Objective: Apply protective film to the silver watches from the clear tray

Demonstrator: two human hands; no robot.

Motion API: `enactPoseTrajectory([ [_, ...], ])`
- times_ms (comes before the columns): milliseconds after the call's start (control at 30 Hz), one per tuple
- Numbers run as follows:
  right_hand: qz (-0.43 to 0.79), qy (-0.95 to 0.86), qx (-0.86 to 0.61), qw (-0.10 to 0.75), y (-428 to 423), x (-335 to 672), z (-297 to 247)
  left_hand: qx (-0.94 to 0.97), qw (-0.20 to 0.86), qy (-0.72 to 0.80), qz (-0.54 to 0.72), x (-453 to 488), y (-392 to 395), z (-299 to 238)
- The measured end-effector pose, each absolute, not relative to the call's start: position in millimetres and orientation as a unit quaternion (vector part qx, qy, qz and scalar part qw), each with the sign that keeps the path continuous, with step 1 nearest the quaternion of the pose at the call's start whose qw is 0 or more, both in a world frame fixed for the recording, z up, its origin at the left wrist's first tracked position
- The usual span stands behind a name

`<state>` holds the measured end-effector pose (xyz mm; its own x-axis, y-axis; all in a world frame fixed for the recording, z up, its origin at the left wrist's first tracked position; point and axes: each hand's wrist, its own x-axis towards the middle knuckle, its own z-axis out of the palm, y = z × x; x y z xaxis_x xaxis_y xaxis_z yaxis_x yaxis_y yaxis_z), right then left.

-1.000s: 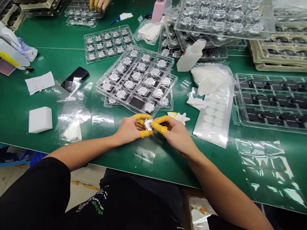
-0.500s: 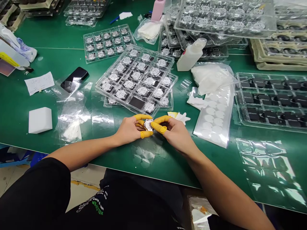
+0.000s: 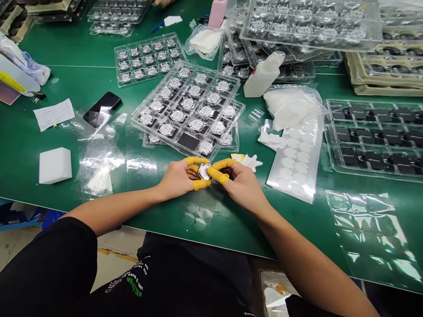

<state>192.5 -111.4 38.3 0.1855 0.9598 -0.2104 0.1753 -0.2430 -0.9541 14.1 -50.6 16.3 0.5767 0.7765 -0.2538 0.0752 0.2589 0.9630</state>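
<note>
Between my two hands is a round silver watch case [image 3: 204,172] with a pale face turned up. My left hand [image 3: 180,177] grips its left side, with yellow finger cots on the fingers and thumb. From the right, my right hand [image 3: 236,178] pinches the case, its yellow-covered thumb lying over the edge. Just beyond, a clear tray [image 3: 158,127] of similar watch cases lies on top of another tray, and one of its pockets in the front row shows only a black bottom. Round clear film stickers [image 3: 198,215] lie on the green table below my hands.
A sheet of round white stickers [image 3: 294,163] and a white plastic bottle [image 3: 264,75] are on the right, near a tray of black parts [image 3: 380,136]. A white block [image 3: 55,165], a phone [image 3: 102,107] and loose clear films [image 3: 102,163] are on the left. Stacked trays [image 3: 310,26] stand behind.
Both hands stay around the watch case almost without moving. Part of another person's hand has come into view at the top edge, beside the far trays.
</note>
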Motion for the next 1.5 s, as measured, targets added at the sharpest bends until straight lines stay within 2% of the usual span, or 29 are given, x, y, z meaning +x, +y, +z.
enactPoseTrajectory([
  [467,0.507,-0.404,-0.624,0.435,-111.6,193.8,35.2,0.542,0.700,0.392,0.250,15.1,-50.8,22.2],
  [1233,0.475,-0.418,-0.649,0.423,-111.9,189.7,35.8,0.554,0.692,0.389,0.251,14.4,-50.7,17.3],
  [1400,0.403,-0.392,-0.660,0.499,-107.1,196.9,33.3,0.553,0.686,0.400,0.252,14.9,-51.1,21.0],
  [1500,0.417,-0.342,-0.645,0.542,-102.5,201.9,35.2,0.556,0.683,0.403,0.248,15.0,-51.1,21.4],
])
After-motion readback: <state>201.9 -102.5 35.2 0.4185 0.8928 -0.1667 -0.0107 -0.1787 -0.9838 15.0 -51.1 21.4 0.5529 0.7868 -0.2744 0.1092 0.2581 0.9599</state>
